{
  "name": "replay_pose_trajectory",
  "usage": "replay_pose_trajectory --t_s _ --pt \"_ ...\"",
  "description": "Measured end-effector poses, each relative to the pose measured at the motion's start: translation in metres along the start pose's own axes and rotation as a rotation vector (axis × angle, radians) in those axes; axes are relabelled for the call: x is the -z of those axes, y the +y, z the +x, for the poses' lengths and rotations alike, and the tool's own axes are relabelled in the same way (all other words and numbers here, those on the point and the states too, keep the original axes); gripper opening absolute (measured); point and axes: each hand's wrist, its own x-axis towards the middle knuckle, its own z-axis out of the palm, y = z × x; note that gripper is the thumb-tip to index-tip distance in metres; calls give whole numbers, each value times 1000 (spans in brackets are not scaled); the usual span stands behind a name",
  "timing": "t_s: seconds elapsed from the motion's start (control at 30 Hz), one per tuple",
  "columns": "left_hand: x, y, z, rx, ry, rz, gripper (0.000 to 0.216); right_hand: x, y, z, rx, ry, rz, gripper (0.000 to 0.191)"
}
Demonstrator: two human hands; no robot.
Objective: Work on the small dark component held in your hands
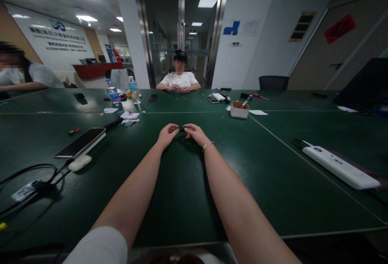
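Observation:
Both my arms reach forward over a dark green table (pixel 182 199). Between my fingertips is a small black object (pixel 182 129), too small and dark to name. My left hand (pixel 167 135) pinches its left end, with the fingers pressed together. From the other side my right hand (pixel 196 133), with a silver bracelet (pixel 208 146) at the wrist, grips its right end. The object is held at or just above the table top; I cannot tell which. My fingers hide most of it.
Left lie a phone (pixel 81 143), a white earbud case (pixel 80 163) and cables. Water bottles (pixel 133 90) stand farther back. A small box (pixel 239 110) with tools is beyond my right hand; a white power strip (pixel 339 166) lies right. A person (pixel 179 80) sits opposite.

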Motion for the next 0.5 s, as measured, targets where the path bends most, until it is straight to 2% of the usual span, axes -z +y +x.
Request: replay_pose_trajectory --t_s 0.13,0.37,0.5 --pt "0 2 0 37 -21 -10 25 0 0 0 -1 7 -8 14" --pt "2 7 -2 -65 -17 -4 27 0 -3 0 -21 23 -11 17" --pt "1 9 -3 -38 -20 -35 26 -2 -4 -2 -7 20 -73 27"
